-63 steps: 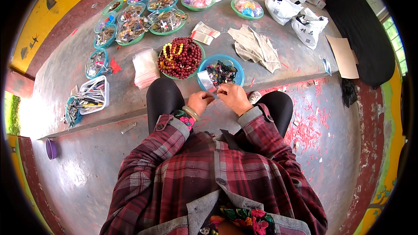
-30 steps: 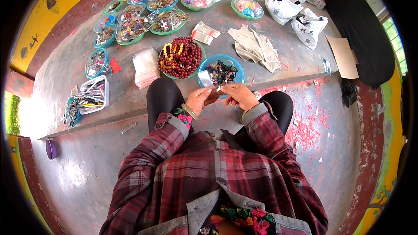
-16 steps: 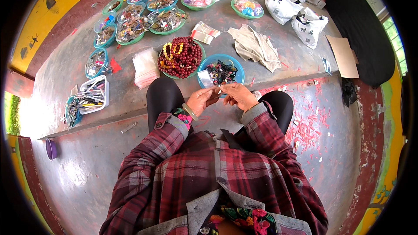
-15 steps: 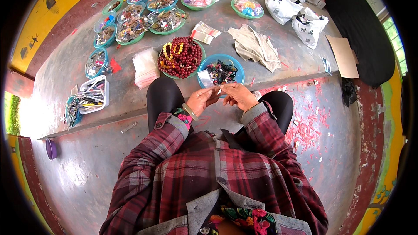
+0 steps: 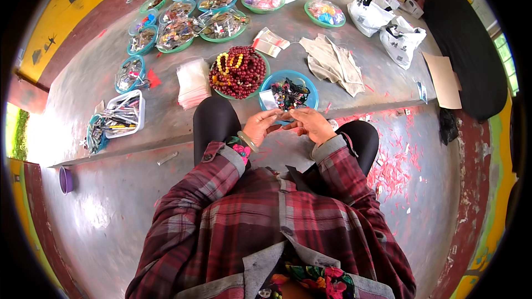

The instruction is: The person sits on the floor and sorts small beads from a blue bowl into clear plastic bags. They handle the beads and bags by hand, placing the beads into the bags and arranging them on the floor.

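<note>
My left hand (image 5: 260, 127) and my right hand (image 5: 311, 124) meet at the fingertips above my lap, at the near rim of a blue basin (image 5: 315, 89). The fingers of both are pinched together; whatever lies between them is too small to make out. Inside the basin are dark tangled cords with small coloured bits (image 5: 289, 95) and a whitish packet (image 5: 268, 99). Left of it stands a green basin (image 5: 268, 72) heaped with dark red bead strings (image 5: 246, 75), a yellow bead string (image 5: 228, 63) lying on top.
Clear plastic bags (image 5: 193, 84) lie stacked left of the beads, a beige cloth (image 5: 332, 63) to the right. Farther back are several basins of packaged trinkets (image 5: 221, 25) and white carrier bags (image 5: 403, 41). A white tray of pens (image 5: 124, 113) stands at left; red scraps (image 5: 396, 169) litter the floor at right.
My fingertips have drawn closer together, and the small white bit at my right fingertips no longer shows. The whole view has shifted slightly, with the basins now farther right.
</note>
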`<act>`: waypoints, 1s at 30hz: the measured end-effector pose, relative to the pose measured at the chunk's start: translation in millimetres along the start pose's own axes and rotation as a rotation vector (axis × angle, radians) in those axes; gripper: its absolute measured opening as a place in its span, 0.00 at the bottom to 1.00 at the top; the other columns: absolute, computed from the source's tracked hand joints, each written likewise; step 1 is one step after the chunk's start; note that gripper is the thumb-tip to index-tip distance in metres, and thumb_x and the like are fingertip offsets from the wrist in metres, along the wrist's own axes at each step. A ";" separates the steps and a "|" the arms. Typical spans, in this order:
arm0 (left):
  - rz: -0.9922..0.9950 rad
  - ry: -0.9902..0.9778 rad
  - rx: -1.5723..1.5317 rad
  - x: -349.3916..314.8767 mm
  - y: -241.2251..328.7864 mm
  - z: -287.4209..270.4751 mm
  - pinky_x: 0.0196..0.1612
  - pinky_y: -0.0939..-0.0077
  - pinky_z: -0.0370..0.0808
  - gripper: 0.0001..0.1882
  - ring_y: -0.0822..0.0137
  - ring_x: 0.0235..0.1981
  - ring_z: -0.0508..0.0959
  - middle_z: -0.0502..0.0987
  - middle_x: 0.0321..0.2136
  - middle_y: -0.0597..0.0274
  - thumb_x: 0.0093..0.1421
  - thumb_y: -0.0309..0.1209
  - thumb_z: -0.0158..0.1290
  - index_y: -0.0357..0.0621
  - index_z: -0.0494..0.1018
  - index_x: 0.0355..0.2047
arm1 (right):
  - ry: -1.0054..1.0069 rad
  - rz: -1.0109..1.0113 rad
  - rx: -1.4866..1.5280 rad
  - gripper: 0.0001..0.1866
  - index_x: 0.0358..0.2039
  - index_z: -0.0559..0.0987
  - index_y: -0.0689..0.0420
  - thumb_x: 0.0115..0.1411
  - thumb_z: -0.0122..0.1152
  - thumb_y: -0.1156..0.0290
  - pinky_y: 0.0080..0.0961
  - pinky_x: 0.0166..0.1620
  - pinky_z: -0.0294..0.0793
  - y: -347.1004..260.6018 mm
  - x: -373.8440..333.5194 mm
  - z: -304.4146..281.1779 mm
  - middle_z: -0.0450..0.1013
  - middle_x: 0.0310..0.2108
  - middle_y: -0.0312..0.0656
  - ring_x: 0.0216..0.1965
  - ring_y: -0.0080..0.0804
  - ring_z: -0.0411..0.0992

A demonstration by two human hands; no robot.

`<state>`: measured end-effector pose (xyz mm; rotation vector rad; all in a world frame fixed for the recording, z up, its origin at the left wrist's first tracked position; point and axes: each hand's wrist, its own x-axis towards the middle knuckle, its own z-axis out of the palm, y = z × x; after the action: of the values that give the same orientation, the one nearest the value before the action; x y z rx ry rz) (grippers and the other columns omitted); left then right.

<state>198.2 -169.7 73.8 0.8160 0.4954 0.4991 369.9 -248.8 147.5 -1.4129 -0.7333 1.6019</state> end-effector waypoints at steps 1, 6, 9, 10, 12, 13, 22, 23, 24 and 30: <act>0.014 0.048 -0.011 -0.1 0.0 0.8 0.46 0.72 0.71 0.14 0.68 0.45 0.70 0.70 0.44 0.59 0.61 0.27 0.42 0.35 0.66 0.47 | -0.014 -0.013 0.003 0.19 0.41 0.74 0.62 0.60 0.46 0.59 0.10 0.20 0.60 1.3 0.6 -1.4 0.73 0.35 0.39 0.33 0.26 0.73; -0.001 0.030 -0.083 2.1 -4.5 -3.0 0.46 0.70 0.72 0.14 0.66 0.43 0.72 0.70 0.43 0.58 0.61 0.27 0.42 0.34 0.66 0.47 | -0.024 -0.008 0.035 0.21 0.45 0.71 0.59 0.60 0.45 0.55 0.12 0.23 0.61 3.1 2.0 -2.7 0.73 0.38 0.41 0.33 0.27 0.73; 0.019 0.016 -0.092 2.9 -6.6 -4.4 0.45 0.72 0.72 0.14 0.67 0.42 0.72 0.70 0.43 0.60 0.62 0.27 0.41 0.36 0.66 0.46 | -0.020 0.000 0.031 0.20 0.43 0.72 0.57 0.59 0.47 0.54 0.18 0.29 0.64 2.7 2.1 -1.5 0.72 0.39 0.40 0.37 0.27 0.71; 0.016 0.028 -0.087 2.8 -8.8 -7.2 0.45 0.73 0.71 0.14 0.69 0.42 0.72 0.71 0.42 0.61 0.62 0.28 0.40 0.37 0.67 0.46 | -0.006 -0.005 0.011 0.20 0.42 0.72 0.57 0.59 0.47 0.54 0.19 0.31 0.64 1.1 0.6 0.9 0.72 0.39 0.39 0.39 0.27 0.70; 0.011 0.044 -0.073 2.1 -8.8 -7.8 0.45 0.75 0.70 0.13 0.72 0.41 0.72 0.71 0.42 0.63 0.62 0.29 0.40 0.38 0.67 0.45 | -0.002 -0.012 -0.009 0.20 0.42 0.73 0.56 0.59 0.46 0.54 0.22 0.34 0.64 0.5 0.1 2.1 0.72 0.40 0.38 0.42 0.26 0.68; 0.009 0.048 -0.064 2.3 -8.4 -7.6 0.45 0.75 0.70 0.13 0.72 0.41 0.72 0.71 0.42 0.63 0.62 0.29 0.40 0.38 0.68 0.45 | -0.015 -0.013 -0.009 0.20 0.41 0.74 0.55 0.59 0.46 0.54 0.23 0.36 0.64 0.8 0.3 1.6 0.71 0.40 0.37 0.43 0.25 0.67; 0.032 0.091 -0.048 1.2 -2.4 -2.4 0.45 0.74 0.72 0.12 0.70 0.43 0.71 0.71 0.41 0.61 0.62 0.27 0.40 0.38 0.69 0.43 | 0.041 -0.002 -0.094 0.18 0.43 0.73 0.56 0.60 0.46 0.57 0.22 0.39 0.65 11.6 8.8 -4.5 0.73 0.38 0.36 0.41 0.23 0.68; 0.036 0.091 -0.034 1.4 -2.8 -3.0 0.45 0.74 0.72 0.12 0.70 0.43 0.71 0.71 0.41 0.60 0.62 0.27 0.40 0.38 0.69 0.43 | 0.056 -0.001 -0.137 0.18 0.43 0.73 0.56 0.60 0.46 0.58 0.22 0.39 0.65 14.8 11.9 -5.8 0.73 0.38 0.36 0.41 0.22 0.68; 0.039 0.092 -0.020 1.9 -3.5 -3.7 0.46 0.74 0.72 0.12 0.70 0.43 0.71 0.71 0.41 0.60 0.62 0.27 0.40 0.38 0.68 0.43 | 0.046 -0.017 -0.192 0.17 0.43 0.73 0.57 0.59 0.47 0.59 0.21 0.38 0.65 18.0 14.5 -7.0 0.73 0.37 0.35 0.40 0.21 0.68; 0.068 0.109 -0.109 5.0 -8.2 -9.1 0.47 0.75 0.71 0.11 0.67 0.43 0.73 0.71 0.41 0.54 0.62 0.25 0.38 0.35 0.67 0.40 | 0.042 -0.141 -0.300 0.12 0.38 0.75 0.59 0.54 0.51 0.69 0.15 0.31 0.67 16.8 15.4 -6.5 0.72 0.30 0.34 0.31 0.19 0.68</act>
<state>198.6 -166.5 60.9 0.7056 0.5378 0.6307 372.7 -243.7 124.6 -1.5633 -1.0578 1.3905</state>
